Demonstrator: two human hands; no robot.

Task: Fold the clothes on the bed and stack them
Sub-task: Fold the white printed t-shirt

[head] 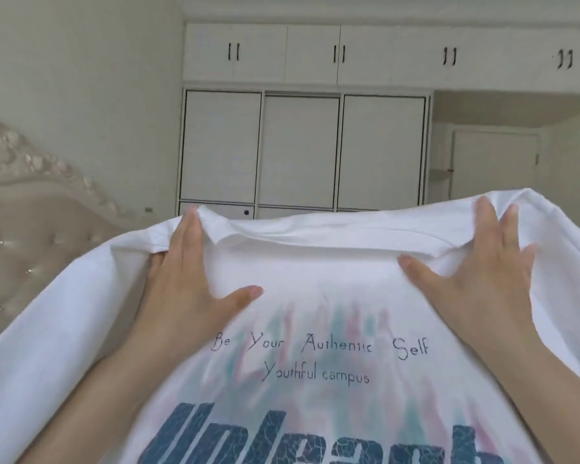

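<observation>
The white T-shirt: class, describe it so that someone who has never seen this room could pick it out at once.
In front of the white wardrobe, both hands hold a garment up by its top edge, the left hand and the right hand pinching near the shoulders. That white T-shirt alone bears print: "Be Your Authentic Self", "Youthful campus", and big blue letters over pink and teal streaks.

White printed T-shirt [315,279], held aloft
</observation>
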